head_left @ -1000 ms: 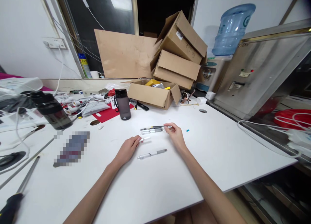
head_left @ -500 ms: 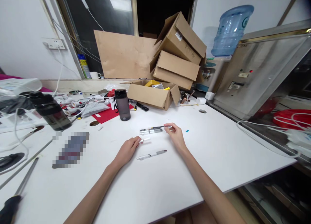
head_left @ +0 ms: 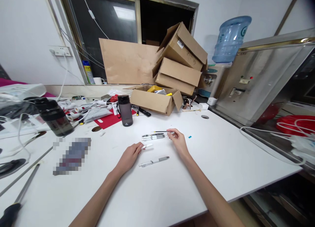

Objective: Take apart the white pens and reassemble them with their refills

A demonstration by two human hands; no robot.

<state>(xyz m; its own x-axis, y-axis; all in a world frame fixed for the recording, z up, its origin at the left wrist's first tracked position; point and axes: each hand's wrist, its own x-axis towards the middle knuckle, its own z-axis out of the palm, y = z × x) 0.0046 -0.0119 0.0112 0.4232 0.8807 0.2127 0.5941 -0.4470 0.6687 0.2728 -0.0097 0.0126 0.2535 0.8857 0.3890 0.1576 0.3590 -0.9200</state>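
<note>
My left hand (head_left: pixel 130 157) is closed on a white pen barrel (head_left: pixel 148 146) that points right, just above the table. My right hand (head_left: pixel 177 140) pinches a thin dark pen refill (head_left: pixel 159 132), whose yellowish tip points left. A pale piece also shows at the right fingers, too small to make out. Several white and grey pens (head_left: pixel 153 137) lie side by side between the hands, left of the right fingertips. Nearer to me a single white pen with a grey grip (head_left: pixel 154 161) lies on the white table (head_left: pixel 147 194).
A dark water bottle (head_left: pixel 125 112) stands behind the pens, with an open cardboard box (head_left: pixel 152 100) beyond it. Another bottle (head_left: pixel 54 117) leans at the left near cables. A screwdriver (head_left: pixel 26 184) lies at the left edge. A small blue scrap (head_left: pixel 189 137) is right of my right hand.
The scene has shifted slightly down as the camera view tilts. The refill in my right hand now shows clear of the row of pens, on their far side. My left hand keeps its hold.
</note>
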